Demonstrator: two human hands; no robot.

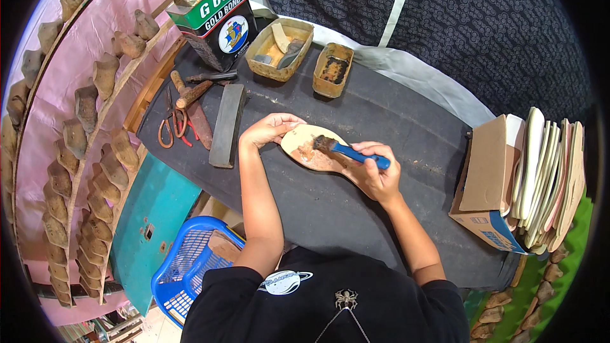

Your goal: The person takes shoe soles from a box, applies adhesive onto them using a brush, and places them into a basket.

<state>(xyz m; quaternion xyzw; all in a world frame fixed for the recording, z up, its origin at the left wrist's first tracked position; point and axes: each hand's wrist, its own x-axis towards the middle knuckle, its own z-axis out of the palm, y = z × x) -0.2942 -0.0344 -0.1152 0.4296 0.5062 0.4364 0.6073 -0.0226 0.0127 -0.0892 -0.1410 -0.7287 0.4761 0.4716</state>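
Brushing seems the step in hand: your right hand pinches the blue brush at the broad end of the sole. Your left hand pinches that end over the table; whether it rests there is unclear. The next stroke calls for a steady sole.

A worktable with a dark grey, creased and speckled covering carries everything here. At its far left stands a green-and-black metal can; just right of it sits a yellowish tub with loose pieces inside, then a smaller, dark-stained tub. Nearer on the left lie a wooden-handled tool, scissors and a long grey block. An open cardboard box packed with upright flat sheets occupies the right end.
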